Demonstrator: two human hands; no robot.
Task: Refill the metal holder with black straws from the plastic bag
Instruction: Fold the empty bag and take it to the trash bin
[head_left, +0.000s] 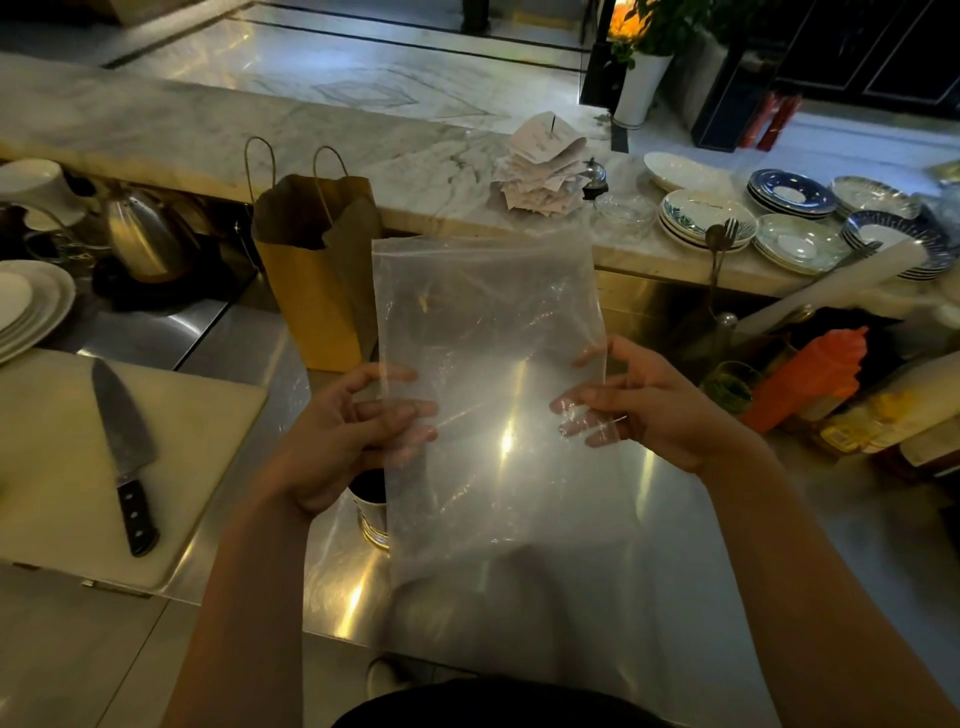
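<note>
Clear plastic bag (488, 332) held upright over steel counter (810, 530). Left hand (353, 421) pinches its left edge and right hand (634, 405) its right edge, fingertips showing through the film. Forearms raised, palms inward. Metal holder (371, 512) stands on counter below left hand, partly behind bag.

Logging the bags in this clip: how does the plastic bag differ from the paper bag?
The plastic bag is clear, held by the left hand and right hand; the paper bag is opaque brown, standing on the counter. The paper bag has handles; the plastic bag has none. Both are upright.
</note>
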